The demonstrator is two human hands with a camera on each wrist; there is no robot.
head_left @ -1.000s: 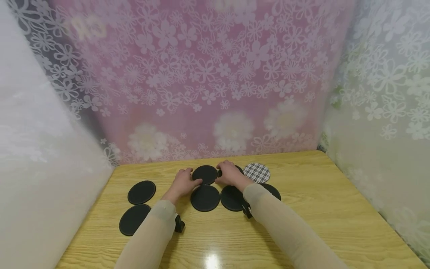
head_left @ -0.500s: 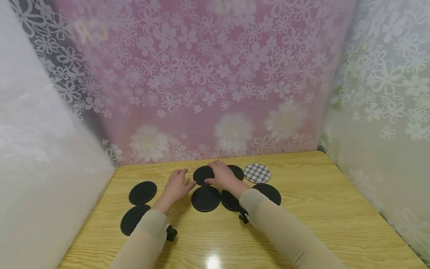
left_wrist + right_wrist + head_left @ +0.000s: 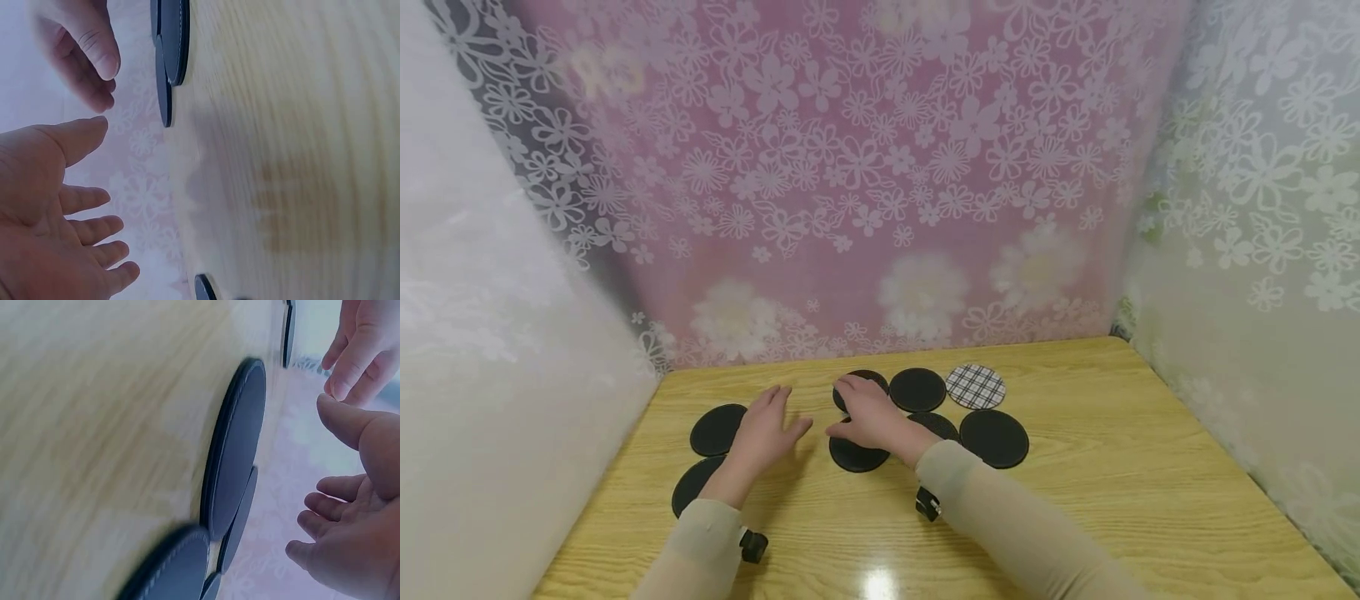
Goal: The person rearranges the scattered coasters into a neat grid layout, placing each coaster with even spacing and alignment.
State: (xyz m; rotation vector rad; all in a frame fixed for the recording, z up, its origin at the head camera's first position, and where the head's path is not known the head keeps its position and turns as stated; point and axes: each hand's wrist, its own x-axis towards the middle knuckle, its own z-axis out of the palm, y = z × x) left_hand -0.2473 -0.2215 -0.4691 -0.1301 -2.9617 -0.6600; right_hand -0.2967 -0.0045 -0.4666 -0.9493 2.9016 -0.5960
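My left hand point(image 3: 762, 435) hovers above the table between two groups of round coasters, its fingers loosely spread and nothing in them. Close to its left lie two black coasters, one farther back point(image 3: 715, 429) and one nearer point(image 3: 692, 485), partly behind the hand and wrist. My right hand point(image 3: 871, 417) is over two more black coasters, a back one point(image 3: 859, 380) and a front one point(image 3: 857, 457), covering part of each. In the right wrist view that hand point(image 3: 356, 544) is above a stitched black coaster point(image 3: 239, 450), apart from it, with relaxed fingers.
Right of the right hand lie further black coasters, one at the back point(image 3: 917, 390), one partly hidden by the wrist point(image 3: 938, 425) and one at the right point(image 3: 995, 438). A plaid white coaster point(image 3: 976, 387) lies beside them. Floral curtains point(image 3: 880, 208) surround the wooden table point(image 3: 1135, 483).
Both hands have moved left. The left hand has gone from beside the middle coasters toward the left pair; the right has uncovered the back coaster. The coasters appear to lie where they were.
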